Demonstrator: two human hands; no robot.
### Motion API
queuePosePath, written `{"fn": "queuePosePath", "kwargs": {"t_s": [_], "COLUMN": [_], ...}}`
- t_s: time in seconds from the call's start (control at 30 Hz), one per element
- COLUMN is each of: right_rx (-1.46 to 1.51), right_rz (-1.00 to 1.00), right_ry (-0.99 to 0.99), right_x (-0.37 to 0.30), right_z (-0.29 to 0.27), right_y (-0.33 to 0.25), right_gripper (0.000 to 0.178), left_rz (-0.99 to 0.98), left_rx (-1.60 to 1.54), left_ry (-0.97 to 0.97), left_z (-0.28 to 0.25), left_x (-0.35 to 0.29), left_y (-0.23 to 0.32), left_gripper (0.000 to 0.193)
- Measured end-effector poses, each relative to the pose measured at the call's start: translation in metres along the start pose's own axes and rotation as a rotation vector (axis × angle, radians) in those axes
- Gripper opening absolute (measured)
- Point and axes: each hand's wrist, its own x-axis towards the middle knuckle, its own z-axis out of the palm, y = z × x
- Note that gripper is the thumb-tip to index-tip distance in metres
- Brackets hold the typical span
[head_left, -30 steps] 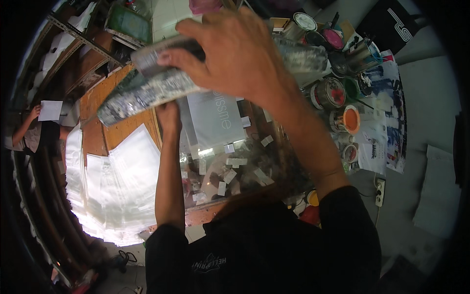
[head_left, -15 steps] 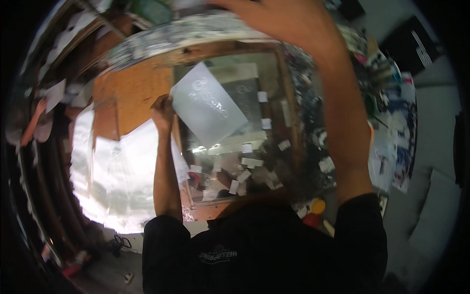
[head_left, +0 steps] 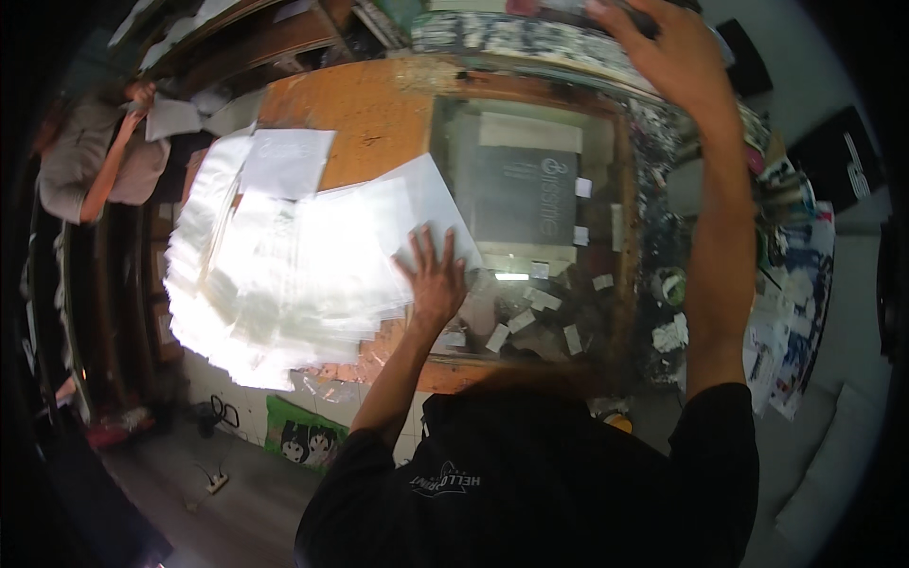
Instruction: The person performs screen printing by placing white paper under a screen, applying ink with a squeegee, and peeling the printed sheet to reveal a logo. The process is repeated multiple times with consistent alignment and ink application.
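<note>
My left hand (head_left: 437, 284) lies flat with its fingers spread on the near right part of a fanned pile of thin white translucent sheets (head_left: 284, 246). Under its fingertips is a sheet whose corner reaches over the framed glass panel (head_left: 530, 341). Through the glass shows a dark grey rectangle with pale lettering (head_left: 511, 199). My right hand (head_left: 677, 47) is raised at the far right, its fingers curled round something dark, cut off by the picture's top edge. Beyond the pile's far left part lies one separate translucent sheet (head_left: 289, 161).
A worn orange wooden board (head_left: 369, 109) surrounds the glass. Small white paper pieces (head_left: 521, 322) are scattered on the panel. A paint-stained strip (head_left: 653, 189) runs along its right. At the far left, another person (head_left: 104, 161) holds a pale sheet. A green bag (head_left: 303, 431) sits below the table.
The printed translucent sheet has left my left hand, which has come down flat on the pile. My right hand stays raised at the far side. The view has shifted left.
</note>
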Motion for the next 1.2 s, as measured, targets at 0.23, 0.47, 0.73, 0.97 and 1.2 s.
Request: {"fn": "queuePosePath", "kwargs": {"t_s": [0.23,0.47,0.73,0.97,1.2], "right_rx": [0.016,0.196,0.303,0.241,-0.017], "right_rz": [-0.004,0.03,-0.08,-0.014,0.087], "right_ry": [-0.078,-0.309,0.015,-0.212,-0.206], "right_x": [-0.006,-0.007,-0.027,-0.023,-0.023], "right_z": [-0.01,-0.031,-0.016,-0.017,-0.001], "right_y": [-0.002,0.014,0.023,0.019,-0.005], "right_gripper": [0.047,0.036,0.035,0.035,0.043], "left_rz": [0.437,0.364,0.163,0.225,0.252], "left_rx": [-0.131,-0.64,-0.07,-0.085,-0.052], "left_ry": [0.012,-0.048,0.039,0.031,0.028], "left_z": [0.054,0.047,0.047,0.048,0.053], "left_x": [0.087,0.091,0.05,0.039,0.036], "left_y": [0.13,0.149,0.141,0.137,0.126], "left_gripper": [0.058,0.061,0.065,0.065,0.068]}}
